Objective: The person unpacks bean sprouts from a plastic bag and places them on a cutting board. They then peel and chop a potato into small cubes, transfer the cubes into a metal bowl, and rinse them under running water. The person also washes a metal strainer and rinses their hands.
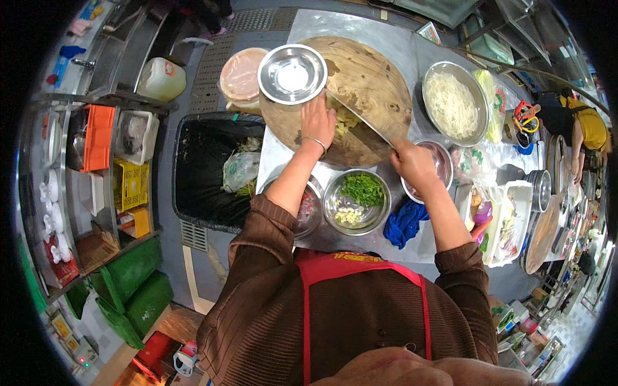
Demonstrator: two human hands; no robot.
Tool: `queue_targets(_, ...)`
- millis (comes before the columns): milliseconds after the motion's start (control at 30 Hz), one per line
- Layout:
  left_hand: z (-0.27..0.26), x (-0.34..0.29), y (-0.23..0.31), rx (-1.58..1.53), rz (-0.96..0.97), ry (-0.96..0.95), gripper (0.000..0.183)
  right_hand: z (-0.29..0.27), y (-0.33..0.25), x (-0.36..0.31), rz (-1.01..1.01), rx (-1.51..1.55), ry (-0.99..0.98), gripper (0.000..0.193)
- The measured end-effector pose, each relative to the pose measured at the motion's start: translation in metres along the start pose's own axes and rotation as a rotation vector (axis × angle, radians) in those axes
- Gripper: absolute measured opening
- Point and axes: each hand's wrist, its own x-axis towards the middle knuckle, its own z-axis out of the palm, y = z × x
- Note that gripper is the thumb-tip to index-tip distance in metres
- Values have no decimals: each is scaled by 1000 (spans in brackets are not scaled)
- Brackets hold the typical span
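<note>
A round wooden chopping board [380, 77] lies on the metal table. My right hand [415, 166] is closed round the handle of a kitchen knife [364, 120], whose blade slants across the board. Chopped yellowish pieces [346, 122] lie beside the blade, partly hidden by it. My left hand [318, 121] rests over the board left of these pieces, fingers stretched out and thumb apart. Its fingertips are close to the rim of a shiny metal bowl [293, 74] at the board's far left; whether they touch cannot be made out.
In front of me stands a metal bowl [329, 222] with chopped greens and garlic. Noodle-like white strands fill a bowl [452, 103] on the right. A blue cloth [405, 224] lies near the table edge. A black-lined bin [203, 186] stands left; another person [582, 132] is far right.
</note>
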Motion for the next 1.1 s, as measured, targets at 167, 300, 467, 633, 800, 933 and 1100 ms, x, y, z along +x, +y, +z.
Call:
queue_targets(167,10,12,-1,-66,131,83,41,-6,14,-20,292,530,-41,19)
queue_targets(300,15,9,3,-159,167,124,32,-6,20,-44,624,1084,-175,23)
queue_targets(467,24,5,19,-246,160,227,24,4,21,-68,738,1290,-158,21)
queue_targets(633,36,7,34,-257,80,337,18,25,25,-62,760,1373,-223,20)
queue_targets(800,53,6,58,-345,-26,390,22,36,24,-46,709,1350,-312,16)
queue_targets(933,69,11,81,-476,-183,516,32,37,19,-36,702,1339,-341,17)
queue_targets(1100,74,18,97,-916,-340,505,34,30,8,-26,674,1285,-315,17)
